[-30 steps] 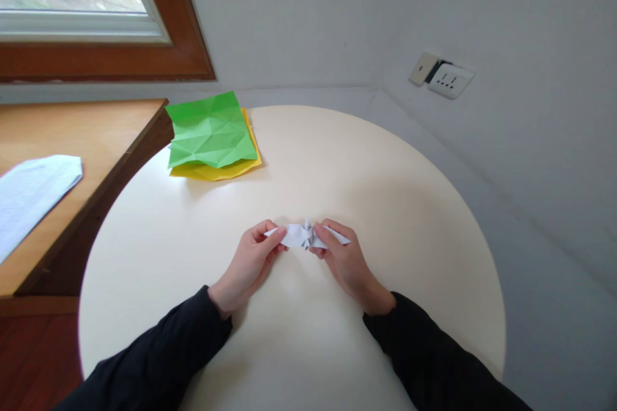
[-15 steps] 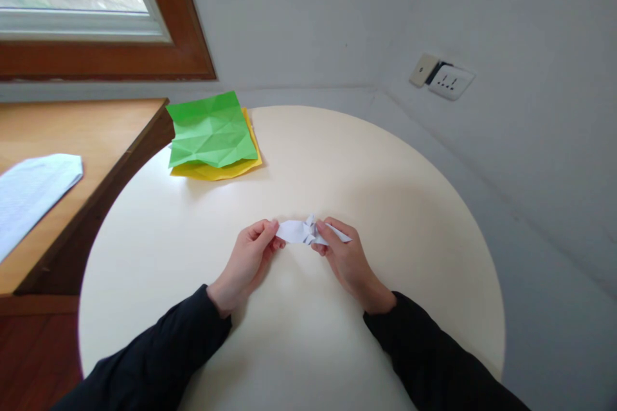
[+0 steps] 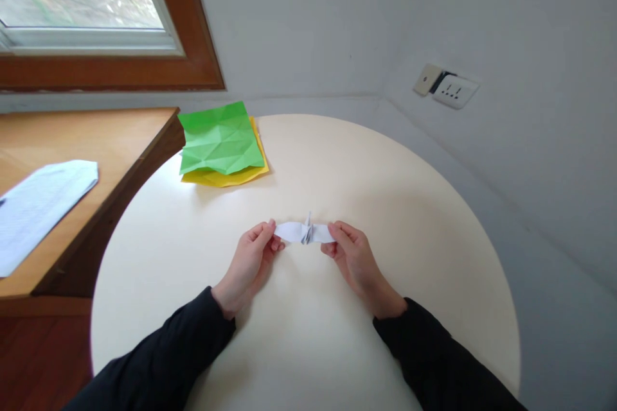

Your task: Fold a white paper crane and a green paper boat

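The left hand (image 3: 251, 258) pinched the left tip of a small folded white paper figure (image 3: 304, 232) between thumb and fingertips, and the right hand (image 3: 354, 258) gripped its right tip the same way. The figure was stretched level between the two hands, over the middle of the round cream surface (image 3: 409, 218); whether it rested on the surface or was held slightly above it could not be told from this angle. A small pointed flap stood up from the figure's middle, where the folds bunched together. Both wrists lay low on the surface, and black sleeves (image 3: 173, 353) covered both forearms.

At the far left edge of the surface lay a creased green sheet (image 3: 220, 139), unfolded and flat, on top of a yellow sheet (image 3: 226, 175) whose edge showed along the near and right sides. These were well apart from the hands. To the left, a wooden desk (image 3: 96, 135) butted against the round surface, and a white printed paper (image 3: 41, 205) lay on it. A wood-framed window (image 3: 116, 70) sat above the desk, and a white wall socket (image 3: 453, 91) was mounted on the wall to the right.
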A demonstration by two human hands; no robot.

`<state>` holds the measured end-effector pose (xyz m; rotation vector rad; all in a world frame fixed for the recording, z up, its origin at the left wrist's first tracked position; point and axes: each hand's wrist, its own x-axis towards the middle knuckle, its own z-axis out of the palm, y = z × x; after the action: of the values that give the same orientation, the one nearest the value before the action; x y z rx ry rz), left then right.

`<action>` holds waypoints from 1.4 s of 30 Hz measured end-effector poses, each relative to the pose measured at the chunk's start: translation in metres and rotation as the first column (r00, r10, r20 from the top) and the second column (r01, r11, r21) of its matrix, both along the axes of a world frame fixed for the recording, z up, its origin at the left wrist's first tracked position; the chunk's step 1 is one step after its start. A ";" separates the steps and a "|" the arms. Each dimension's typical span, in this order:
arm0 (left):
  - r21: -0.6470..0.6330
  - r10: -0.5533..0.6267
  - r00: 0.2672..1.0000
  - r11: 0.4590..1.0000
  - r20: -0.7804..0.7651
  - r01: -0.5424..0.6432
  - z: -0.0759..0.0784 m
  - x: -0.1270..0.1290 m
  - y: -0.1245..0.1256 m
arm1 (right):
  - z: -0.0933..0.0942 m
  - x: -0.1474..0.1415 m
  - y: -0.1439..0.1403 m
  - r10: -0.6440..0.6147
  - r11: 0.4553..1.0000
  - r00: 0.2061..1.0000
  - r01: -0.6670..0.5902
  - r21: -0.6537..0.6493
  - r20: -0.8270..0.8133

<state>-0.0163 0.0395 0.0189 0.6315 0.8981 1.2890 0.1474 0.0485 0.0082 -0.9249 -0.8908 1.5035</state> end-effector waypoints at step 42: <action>-0.325 0.147 0.977 0.941 0.154 -0.091 0.015 -0.004 0.006 | -0.022 0.135 0.142 -0.663 0.696 0.327 0.600 0.394 0.674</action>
<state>-0.0203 0.0454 0.0341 0.2084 0.9812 1.2512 0.2828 0.1909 -0.0140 -1.7023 -0.9839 0.2874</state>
